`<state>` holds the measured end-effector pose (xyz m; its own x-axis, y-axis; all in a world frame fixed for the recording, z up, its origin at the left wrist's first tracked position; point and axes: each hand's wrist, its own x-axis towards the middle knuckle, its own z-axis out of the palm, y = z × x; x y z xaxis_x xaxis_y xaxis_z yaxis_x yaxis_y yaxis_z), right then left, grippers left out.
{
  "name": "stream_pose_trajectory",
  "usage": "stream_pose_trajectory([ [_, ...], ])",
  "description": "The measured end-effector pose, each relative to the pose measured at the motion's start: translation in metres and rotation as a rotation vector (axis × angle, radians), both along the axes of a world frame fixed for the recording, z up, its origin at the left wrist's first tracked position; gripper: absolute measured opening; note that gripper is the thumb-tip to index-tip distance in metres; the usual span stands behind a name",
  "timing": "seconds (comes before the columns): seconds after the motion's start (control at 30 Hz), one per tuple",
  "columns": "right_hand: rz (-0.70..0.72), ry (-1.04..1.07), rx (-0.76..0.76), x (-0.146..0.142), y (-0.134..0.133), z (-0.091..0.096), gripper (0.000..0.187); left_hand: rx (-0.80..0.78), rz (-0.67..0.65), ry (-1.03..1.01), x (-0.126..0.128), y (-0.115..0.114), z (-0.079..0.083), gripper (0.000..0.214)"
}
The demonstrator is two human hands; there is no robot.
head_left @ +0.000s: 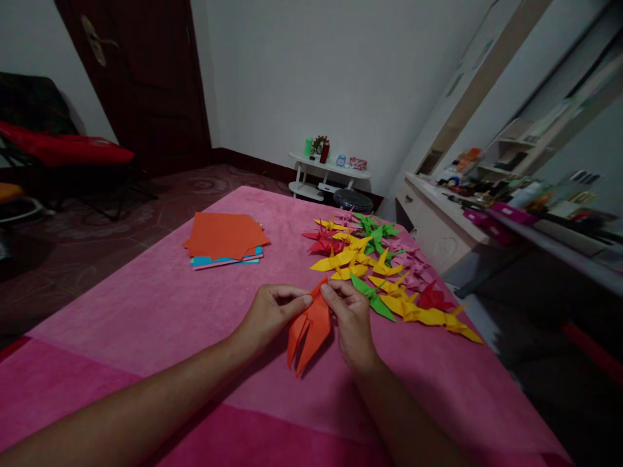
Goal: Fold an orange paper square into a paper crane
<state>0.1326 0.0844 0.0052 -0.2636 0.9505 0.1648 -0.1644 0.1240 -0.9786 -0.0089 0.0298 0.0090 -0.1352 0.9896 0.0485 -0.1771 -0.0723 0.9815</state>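
Between my two hands is a piece of folded orange origami paper point(316, 324), held a little above the pink cloth. Two narrow points of it hang toward me with a slit between them. My left hand point(272, 314) pinches its left edge, thumb on top. On the opposite side, my right hand point(351, 318) grips the upper right edge between thumb and fingers. The fingers beneath the paper are partly hidden. Just beyond my right hand lies a green paper crane point(374, 298), beside several yellow paper cranes point(343, 259).
A stack of orange paper sheets point(226, 235), with blue and pink ones below, lies at the left on the pink cloth point(146, 311). More red, pink and green cranes crowd the right side. Past the table stand a white shelf point(331, 165), a cluttered dresser point(438, 220) and a red chair point(68, 149).
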Motion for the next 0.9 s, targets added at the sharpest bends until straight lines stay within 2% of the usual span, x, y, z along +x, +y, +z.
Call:
stream_pose_trajectory([
  [0.2, 0.029, 0.049, 0.056, 0.002, -0.003, -0.003, 0.017, -0.011, 0.001, 0.010, 0.004, -0.001, 0.000, 0.018],
  [0.4, 0.144, 0.028, -0.013, 0.000, -0.004, -0.002, 0.019, -0.084, -0.062, 0.002, 0.002, -0.001, -0.002, 0.024],
  [0.57, 0.211, 0.015, -0.082, 0.002, 0.003, 0.002, 0.018, -0.023, 0.113, 0.086, -0.007, 0.004, -0.007, 0.021],
  [0.67, 0.194, -0.001, -0.155, 0.004, 0.005, 0.003, 0.022, 0.001, 0.237, 0.052, -0.014, 0.008, -0.010, 0.022],
  [0.73, 0.146, -0.025, -0.152, 0.004, 0.006, 0.003, 0.021, 0.028, 0.297, 0.061, -0.016, 0.009, -0.009, 0.021],
  [0.8, 0.082, -0.041, -0.100, 0.004, 0.007, 0.004, 0.017, 0.060, 0.322, 0.078, -0.017, 0.008, -0.007, 0.020],
  [0.9, 0.005, -0.087, 0.017, 0.004, 0.005, 0.010, 0.009, 0.078, 0.285, 0.064, -0.017, 0.007, -0.005, 0.019],
])
